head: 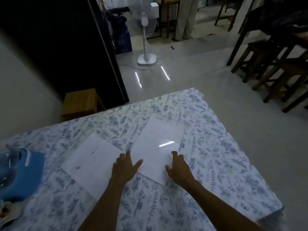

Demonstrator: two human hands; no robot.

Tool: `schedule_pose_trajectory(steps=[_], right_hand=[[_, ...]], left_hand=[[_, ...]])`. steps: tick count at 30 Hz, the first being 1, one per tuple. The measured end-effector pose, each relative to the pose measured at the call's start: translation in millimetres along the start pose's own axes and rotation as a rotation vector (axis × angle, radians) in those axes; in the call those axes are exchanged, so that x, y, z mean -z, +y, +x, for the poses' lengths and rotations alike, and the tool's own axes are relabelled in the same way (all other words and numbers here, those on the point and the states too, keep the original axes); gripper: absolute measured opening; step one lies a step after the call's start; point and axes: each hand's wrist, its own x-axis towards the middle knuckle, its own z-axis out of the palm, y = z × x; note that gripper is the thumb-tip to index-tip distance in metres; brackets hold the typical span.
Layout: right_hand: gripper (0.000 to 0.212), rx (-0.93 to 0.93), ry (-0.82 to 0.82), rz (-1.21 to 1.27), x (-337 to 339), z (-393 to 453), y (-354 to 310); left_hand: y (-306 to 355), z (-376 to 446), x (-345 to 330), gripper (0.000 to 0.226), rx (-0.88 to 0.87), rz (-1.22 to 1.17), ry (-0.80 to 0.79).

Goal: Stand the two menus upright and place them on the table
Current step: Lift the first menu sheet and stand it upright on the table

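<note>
Two menus lie flat on the table (216, 147), on a floral cloth. Right menu (156, 144) sits at table centre, glossy, a light strip glinting off it. Left menu (93, 157) lies at its 8 o'clock, just beside it, near corners close or touching, can't tell which. It has a couple of pink spots on the face.

Left hand (124, 169) has fingers spread wide, tips at the right menu's 9 o'clock edge, thumb over the sheet. Right hand (179, 167) is at the 4 o'clock edge, fingers loosely curled and open, holding nothing. Both hands flank the right menu. Contact looks light; no pinch yet. Neither menu is lifted.

Handling, as judged: thin, clear or white laminated/acrylic sheets, so light, fairly stiff and slick. Flat on soft cloth, an edge is hard to get under; pressing the cloth down beside an edge or sliding a nail under a corner should help. Take hold at the two opposite side edges, thumbs on top and fingers beneath, then tip up on the far or near edge. Whether they have a base or fold to stand on isn't visible; without one they'd topple. The glossy face may slip in a bare grip.

A blue object (20, 172) lies at the table's 9 o'clock, well apart. A fan (146, 39) stands on the floor at 12 o'clock.
</note>
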Motion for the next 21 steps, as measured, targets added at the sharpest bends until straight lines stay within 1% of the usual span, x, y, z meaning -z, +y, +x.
schedule_pose_trajectory(steps=[4, 10, 14, 18, 21], right_hand=[[0.058, -0.015, 0.022, 0.039, -4.0, 6.3, 0.0], [0.058, -0.034, 0.07, 0.105, -18.3, 9.4, 2.2], [0.058, -0.116, 0.113, 0.263, -20.0, 4.0, 6.5], [0.053, -0.101, 0.162, 0.387, -29.2, -8.0, 16.2], [0.049, -0.134, 0.199, 0.532, -34.5, -17.6, 18.7]], left_hand=[[4.5, 5.6, -2.6, 0.085, 0.019, 0.019, 0.057], [8.5, 1.7, -8.2, 0.082, -0.01, 0.008, 0.115], [8.7, 3.0, -6.9, 0.083, -0.009, -0.027, 0.097], [0.3, -0.7, -8.7, 0.083, -0.021, -0.051, 0.073], [-6.8, -9.1, -12.2, 0.082, -0.045, -0.053, 0.066]])
